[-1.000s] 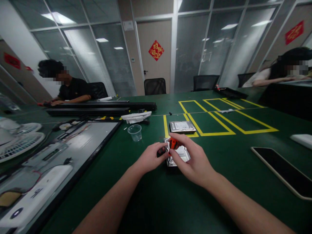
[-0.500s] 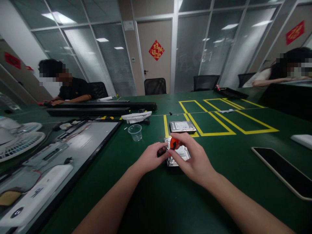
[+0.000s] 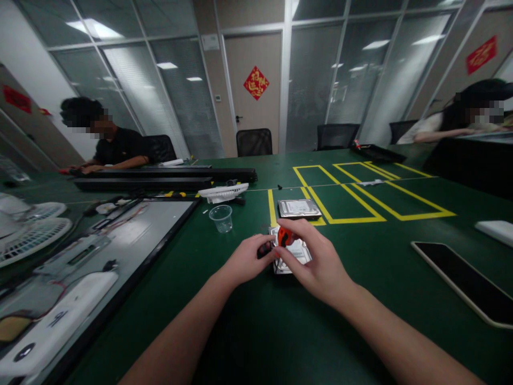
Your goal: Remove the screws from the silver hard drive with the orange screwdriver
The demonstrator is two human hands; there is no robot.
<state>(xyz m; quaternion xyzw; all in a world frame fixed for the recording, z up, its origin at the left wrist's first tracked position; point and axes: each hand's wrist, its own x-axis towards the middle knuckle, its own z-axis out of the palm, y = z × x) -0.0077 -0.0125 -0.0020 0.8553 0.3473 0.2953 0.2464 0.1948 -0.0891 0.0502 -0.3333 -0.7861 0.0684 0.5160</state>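
A hard drive (image 3: 300, 259) lies on the green table in front of me, its silver face up. Over it, my right hand (image 3: 320, 256) pinches the red-and-black handle of a screwdriver (image 3: 285, 236), held upright; its tip is hard to make out against the drive. At the drive's left edge, my left hand (image 3: 249, 259) is closed, fingers pressed around a dark object (image 3: 264, 249) whose kind I cannot make out. Just beyond sits a second hard drive (image 3: 300, 208), lying flat and touched by neither hand.
A clear plastic cup (image 3: 221, 218) stands left of the drives, near a white fan-like part (image 3: 223, 193). A large panel (image 3: 160, 227) with a white cover strip fills the left. On the right lies a phone (image 3: 460, 278). Two people sit across the table.
The whole view has shifted very slightly. Both hands stay at the front hard drive in nearly the same pose, the screwdriver still in my right hand.
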